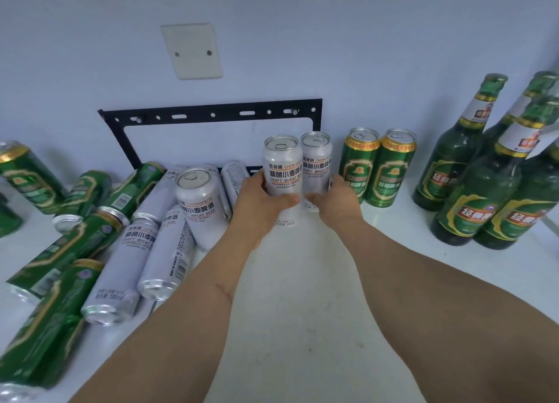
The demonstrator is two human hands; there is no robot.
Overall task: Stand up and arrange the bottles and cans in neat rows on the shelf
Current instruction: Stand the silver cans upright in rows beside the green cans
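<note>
My left hand (260,204) grips an upright white wheat-beer can (282,166) at the middle of the white shelf (302,281). Touching it on the right stands a second white can (317,163), which my right hand (338,202) holds from the right side. Two green cans (358,163) (390,169) stand upright in a row just right of them. Green glass bottles (456,148) stand at the far right. On the left, several white cans (165,257) and green cans (69,245) lie on their sides, and one white can (198,206) stands tilted among them.
A black metal bracket (211,115) is screwed to the back wall behind the cans, and a white cover plate (192,51) sits above it. Bare shelf surface runs between my forearms toward the front edge.
</note>
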